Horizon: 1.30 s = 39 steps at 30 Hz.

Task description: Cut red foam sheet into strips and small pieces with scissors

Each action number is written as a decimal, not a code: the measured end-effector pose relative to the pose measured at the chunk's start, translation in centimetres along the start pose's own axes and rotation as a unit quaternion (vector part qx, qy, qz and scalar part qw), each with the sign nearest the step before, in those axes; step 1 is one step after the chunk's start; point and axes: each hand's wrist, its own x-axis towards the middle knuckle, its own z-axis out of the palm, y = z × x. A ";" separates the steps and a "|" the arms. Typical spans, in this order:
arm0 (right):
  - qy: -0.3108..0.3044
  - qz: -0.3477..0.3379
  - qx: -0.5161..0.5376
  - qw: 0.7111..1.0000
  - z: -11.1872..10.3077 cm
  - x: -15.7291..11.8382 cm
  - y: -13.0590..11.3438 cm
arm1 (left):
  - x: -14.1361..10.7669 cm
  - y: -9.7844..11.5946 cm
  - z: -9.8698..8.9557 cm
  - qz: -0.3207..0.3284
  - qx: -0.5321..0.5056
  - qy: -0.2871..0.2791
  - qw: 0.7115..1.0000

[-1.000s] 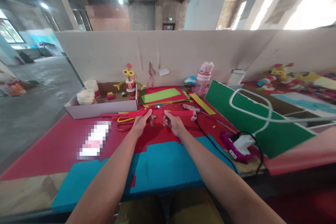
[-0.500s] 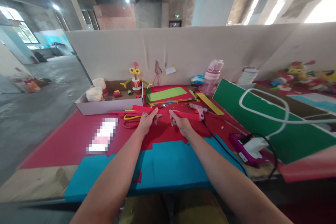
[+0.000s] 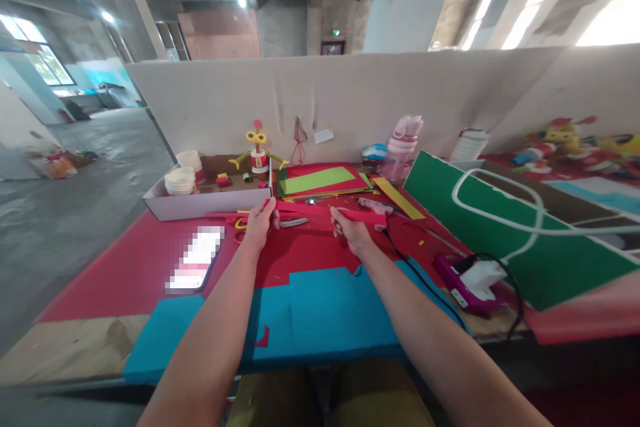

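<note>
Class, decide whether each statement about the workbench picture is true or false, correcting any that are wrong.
1. The left hand and right hand both grip a red strip. True.
2. The phone lies to the right of the scissors. False: the phone lies to the left of the scissors.
3. The white plug sits in the purple power strip. True.
4. The stacked white cups stand outside the box. False: the stacked white cups are inside the box.
</note>
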 end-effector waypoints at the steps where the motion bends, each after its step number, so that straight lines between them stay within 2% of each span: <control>1: -0.004 -0.003 0.004 1.000 -0.1 0.0 0.0 | 0.1 0.1 -0.3 0.002 -0.002 0.010 1.000; 6: 0.021 -0.014 0.079 0.997 -0.8 0.6 -0.5 | 0.7 0.5 -1.6 0.041 -0.074 0.108 0.991; 8: 0.019 -0.009 0.111 0.994 -0.9 0.7 -0.7 | 0.4 0.7 -1.2 0.048 -0.080 0.100 0.991; 10: -0.008 0.009 0.122 0.992 -0.5 0.6 -0.6 | -0.3 0.8 0.0 0.031 -0.052 0.013 0.998; 11: -0.025 0.022 0.120 0.992 -0.1 0.4 -0.5 | -0.9 0.8 0.9 0.011 -0.034 -0.060 0.998; 13: -0.057 0.039 0.104 0.992 0.9 -0.2 -0.1 | -2.0 0.7 2.8 -0.042 0.010 -0.224 0.974; 15: -0.076 0.036 0.066 0.994 1.8 -0.8 0.3 | -3.0 0.3 4.4 -0.051 0.044 -0.272 0.960; 16: -0.084 0.035 0.045 0.995 2.2 -1.1 0.4 | -3.3 0.1 4.9 -0.052 0.065 -0.260 0.962; 18: -0.095 0.044 0.014 0.994 2.5 -1.4 0.6 | -3.4 -0.3 5.3 -0.047 0.089 -0.197 0.975; 20: -0.093 0.059 0.003 0.994 2.4 -1.3 0.7 | -3.0 -0.5 4.9 -0.038 0.085 -0.144 0.985; 23: -0.060 0.042 0.016 0.997 1.7 -0.8 0.5 | -2.2 -0.5 3.8 -0.027 0.052 -0.109 0.992; 27: -0.023 0.005 0.028 0.999 0.6 -0.1 0.1 | -1.3 -0.5 2.6 -0.030 0.033 -0.081 0.996; 36: -0.012 -0.018 0.024 0.999 -1.1 0.9 -0.2 | -0.8 -0.3 1.3 -0.031 0.011 -0.055 0.998; 39: 0.052 -0.040 0.048 0.997 -2.5 1.6 -0.3 | -0.3 -0.1 0.3 -0.029 -0.024 -0.021 0.999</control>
